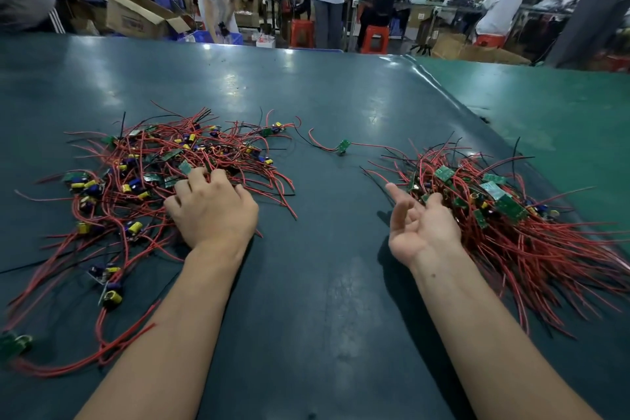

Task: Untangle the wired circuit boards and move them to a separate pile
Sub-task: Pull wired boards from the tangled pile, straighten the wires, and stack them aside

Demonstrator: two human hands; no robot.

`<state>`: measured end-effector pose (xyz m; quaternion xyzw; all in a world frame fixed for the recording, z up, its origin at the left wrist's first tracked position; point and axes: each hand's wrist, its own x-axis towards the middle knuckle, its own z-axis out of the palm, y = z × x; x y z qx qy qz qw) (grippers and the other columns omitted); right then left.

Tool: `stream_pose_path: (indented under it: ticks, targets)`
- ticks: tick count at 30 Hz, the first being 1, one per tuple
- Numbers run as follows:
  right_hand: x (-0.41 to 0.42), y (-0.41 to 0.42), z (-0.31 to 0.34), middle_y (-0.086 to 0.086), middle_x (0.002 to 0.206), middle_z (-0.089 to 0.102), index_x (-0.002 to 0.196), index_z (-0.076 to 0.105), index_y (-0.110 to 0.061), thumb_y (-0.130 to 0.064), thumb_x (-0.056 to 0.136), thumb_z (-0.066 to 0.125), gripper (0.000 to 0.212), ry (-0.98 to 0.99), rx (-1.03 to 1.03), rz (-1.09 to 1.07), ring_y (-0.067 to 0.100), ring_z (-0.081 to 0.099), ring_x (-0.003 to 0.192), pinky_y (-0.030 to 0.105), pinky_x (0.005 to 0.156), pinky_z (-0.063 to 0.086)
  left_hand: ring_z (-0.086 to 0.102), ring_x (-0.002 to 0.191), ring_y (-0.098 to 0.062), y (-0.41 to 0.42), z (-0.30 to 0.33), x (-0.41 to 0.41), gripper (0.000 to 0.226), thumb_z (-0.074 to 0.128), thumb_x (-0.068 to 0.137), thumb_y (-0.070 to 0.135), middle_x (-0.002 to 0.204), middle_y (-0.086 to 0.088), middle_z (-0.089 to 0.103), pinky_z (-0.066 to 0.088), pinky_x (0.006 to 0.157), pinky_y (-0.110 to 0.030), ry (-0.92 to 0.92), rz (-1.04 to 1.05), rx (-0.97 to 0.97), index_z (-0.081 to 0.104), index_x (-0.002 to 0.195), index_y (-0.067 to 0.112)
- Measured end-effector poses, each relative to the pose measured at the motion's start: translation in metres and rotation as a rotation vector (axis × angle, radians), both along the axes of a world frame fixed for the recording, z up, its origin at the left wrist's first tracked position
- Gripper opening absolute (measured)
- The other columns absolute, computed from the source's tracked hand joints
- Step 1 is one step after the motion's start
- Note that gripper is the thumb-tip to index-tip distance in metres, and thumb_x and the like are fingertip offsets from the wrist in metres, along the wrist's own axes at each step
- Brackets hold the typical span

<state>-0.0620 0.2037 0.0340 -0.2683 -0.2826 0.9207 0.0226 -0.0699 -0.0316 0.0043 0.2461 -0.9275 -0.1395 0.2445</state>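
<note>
A tangled heap of small green circuit boards with red and black wires (136,181) spreads over the left of the dark green table (324,300). My left hand (211,208) lies palm down on the heap's near right side, fingers curled into the wires. A second pile of boards with red wires (504,215) lies at the right, its wires mostly running one way. My right hand (419,225) is palm up at that pile's left edge, fingers loose, holding nothing. One single wired board (343,146) lies between the two piles, farther back.
A lighter green mat (545,112) covers the table's far right. Beyond the far table edge are people at benches, cardboard boxes (136,15) and red plastic stools (375,39). A stray board with yellow parts (110,295) lies near my left forearm.
</note>
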Motion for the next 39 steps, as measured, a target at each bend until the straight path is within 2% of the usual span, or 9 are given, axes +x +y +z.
stream_pose_path:
  ticks: [5, 10, 16, 20, 23, 25, 29, 35, 39]
  targets:
    - [-0.003, -0.002, -0.001, 0.002, 0.053, 0.067, 0.079, 0.060, -0.009, -0.039, 0.104, 0.040, 0.045, 0.004, 0.094, 0.075, 0.004, 0.045, 0.030, 0.011, 0.031, 0.034, 0.042, 0.124, -0.037, -0.001, -0.001, 0.000, 0.038, 0.056, 0.090, 0.035, 0.136, -0.013, 0.050, 0.030, 0.103, -0.049, -0.008, -0.008, -0.005, 0.063, 0.120, 0.013]
    - [-0.004, -0.009, -0.001, 0.006, 0.074, 0.071, 0.087, 0.065, -0.007, -0.026, 0.099, 0.054, 0.025, 0.113, 0.424, 0.266, 0.017, 0.065, 0.062, 0.022, 0.051, 0.054, 0.042, 0.124, -0.039, 0.000, 0.001, 0.000, 0.039, 0.056, 0.091, 0.031, 0.136, -0.018, 0.051, 0.030, 0.103, -0.050, 0.000, 0.010, 0.022, 0.060, 0.123, 0.009]
    - [-0.015, 0.001, -0.013, 0.007, 0.069, 0.060, 0.071, 0.064, -0.007, -0.014, 0.094, 0.060, 0.025, 0.077, 0.968, 0.200, 0.008, 0.058, 0.048, 0.027, 0.056, 0.058, 0.045, 0.119, -0.039, -0.001, 0.001, -0.001, 0.044, 0.056, 0.090, 0.041, 0.128, -0.018, 0.057, 0.032, 0.100, -0.049, 0.003, 0.009, 0.008, 0.062, 0.119, 0.009]
    - [-0.025, 0.012, -0.020, 0.000, 0.066, 0.062, 0.072, 0.067, -0.010, -0.022, 0.092, 0.061, 0.024, 0.080, 1.281, 0.128, 0.018, 0.060, 0.067, 0.043, 0.071, 0.059, 0.053, 0.109, -0.039, 0.001, 0.003, 0.000, 0.041, 0.057, 0.090, 0.041, 0.113, -0.016, 0.066, 0.035, 0.094, -0.048, 0.061, -0.020, 0.009, 0.066, 0.115, 0.009]
    - [-0.026, 0.013, -0.021, -0.011, 0.048, 0.054, 0.061, 0.063, -0.013, -0.024, 0.092, 0.060, 0.033, 0.107, 1.469, 0.063, 0.003, 0.052, 0.050, 0.015, 0.048, 0.047, 0.052, 0.110, -0.037, -0.002, 0.004, 0.001, 0.032, 0.061, 0.090, 0.031, 0.110, -0.013, 0.068, 0.036, 0.093, -0.047, 0.062, -0.045, 0.008, 0.066, 0.117, 0.014]
    - [-0.026, 0.015, -0.022, -0.008, 0.046, 0.053, 0.058, 0.060, -0.013, -0.025, 0.092, 0.058, 0.037, 0.099, 1.586, 0.035, 0.010, 0.051, 0.048, 0.018, 0.041, 0.036, 0.052, 0.110, -0.036, -0.004, 0.005, 0.002, 0.028, 0.062, 0.091, 0.025, 0.110, -0.011, 0.069, 0.036, 0.092, -0.046, 0.072, -0.048, 0.008, 0.067, 0.117, 0.017]
    - [-0.020, 0.008, -0.022, -0.004, 0.055, 0.065, 0.060, 0.069, -0.013, -0.030, 0.092, 0.058, 0.037, 0.154, 1.598, 0.127, 0.003, 0.056, 0.045, 0.013, 0.042, 0.037, 0.052, 0.107, -0.037, -0.010, 0.010, 0.005, 0.028, 0.061, 0.090, 0.018, 0.106, -0.012, 0.069, 0.036, 0.090, -0.047, 0.100, -0.054, 0.009, 0.067, 0.117, 0.020]
    - [-0.006, -0.018, -0.022, -0.008, 0.042, 0.054, 0.055, 0.067, -0.012, -0.032, 0.093, 0.063, 0.044, 0.445, 1.633, 0.297, 0.002, 0.044, 0.038, 0.013, 0.047, 0.033, 0.048, 0.114, -0.034, -0.014, 0.008, 0.007, 0.034, 0.063, 0.087, 0.026, 0.114, -0.008, 0.067, 0.035, 0.092, -0.044, -0.051, -0.089, -0.040, 0.062, 0.122, 0.027]
    - [-0.006, -0.019, -0.024, -0.010, 0.037, 0.048, 0.056, 0.068, -0.011, -0.031, 0.094, 0.063, 0.043, 0.498, 1.646, 0.324, 0.004, 0.042, 0.036, 0.013, 0.046, 0.029, 0.051, 0.102, -0.035, -0.016, 0.011, 0.005, 0.019, 0.067, 0.091, 0.026, 0.103, -0.009, 0.070, 0.034, 0.083, -0.043, 0.218, -0.072, 0.035, 0.068, 0.109, 0.022]
